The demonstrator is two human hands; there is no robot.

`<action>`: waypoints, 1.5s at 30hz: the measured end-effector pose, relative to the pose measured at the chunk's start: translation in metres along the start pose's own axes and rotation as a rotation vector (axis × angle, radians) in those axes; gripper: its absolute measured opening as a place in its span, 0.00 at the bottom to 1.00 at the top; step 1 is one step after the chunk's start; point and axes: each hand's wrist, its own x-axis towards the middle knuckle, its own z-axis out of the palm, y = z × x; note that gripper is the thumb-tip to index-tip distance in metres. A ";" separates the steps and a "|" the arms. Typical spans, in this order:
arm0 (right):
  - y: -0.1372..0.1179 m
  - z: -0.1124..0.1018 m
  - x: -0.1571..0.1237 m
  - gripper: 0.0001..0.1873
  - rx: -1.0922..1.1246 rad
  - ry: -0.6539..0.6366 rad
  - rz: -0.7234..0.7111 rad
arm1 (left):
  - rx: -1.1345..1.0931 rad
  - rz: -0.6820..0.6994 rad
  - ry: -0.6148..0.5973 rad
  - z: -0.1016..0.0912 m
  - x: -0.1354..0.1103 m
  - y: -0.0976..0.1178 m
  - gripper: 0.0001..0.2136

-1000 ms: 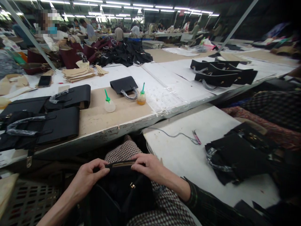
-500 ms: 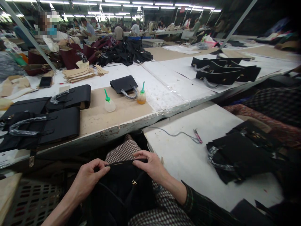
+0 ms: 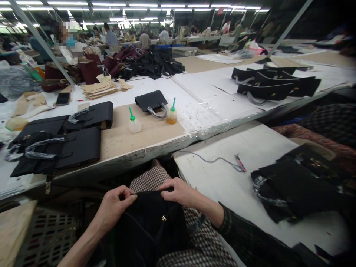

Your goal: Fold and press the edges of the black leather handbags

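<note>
A black handbag (image 3: 152,226) with a small gold clasp rests on my lap, over checked trousers. My left hand (image 3: 115,207) pinches its top edge on the left side, fingers curled shut. My right hand (image 3: 179,191) grips the same top edge on the right, fingers folded over it. The bag's mouth looks pressed closed between both hands.
Two squeeze bottles, one clear (image 3: 134,124) and one amber (image 3: 171,115), stand on the long worktable (image 3: 155,144) beside a black bag (image 3: 151,102). More black bags lie at left (image 3: 69,146), far right (image 3: 274,83) and on the side table (image 3: 294,181). Pink snips (image 3: 240,162) lie there. People work far behind.
Both hands have drawn the bag's top edges together; the tan opening seen earlier is no longer visible. The view has shifted slightly to the left.
</note>
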 end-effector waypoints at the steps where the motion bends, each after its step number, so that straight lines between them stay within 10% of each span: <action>1: -0.003 -0.005 0.004 0.10 -0.028 -0.087 0.000 | -0.014 0.007 0.008 0.000 0.000 -0.001 0.16; 6: -0.022 -0.014 0.034 0.14 -0.163 -0.467 -0.017 | -0.056 0.013 0.020 0.001 -0.002 0.001 0.16; 12: -0.036 0.009 0.074 0.13 -0.286 -0.638 -0.170 | -0.066 0.022 0.027 -0.002 -0.002 0.000 0.15; 35: -0.039 -0.015 0.034 0.11 -0.310 -0.472 -0.215 | -0.034 0.016 0.056 0.010 0.002 0.013 0.13; 45: -0.044 0.011 0.076 0.09 -0.259 -0.603 -0.225 | -0.265 -0.104 -0.136 -0.008 0.004 0.010 0.16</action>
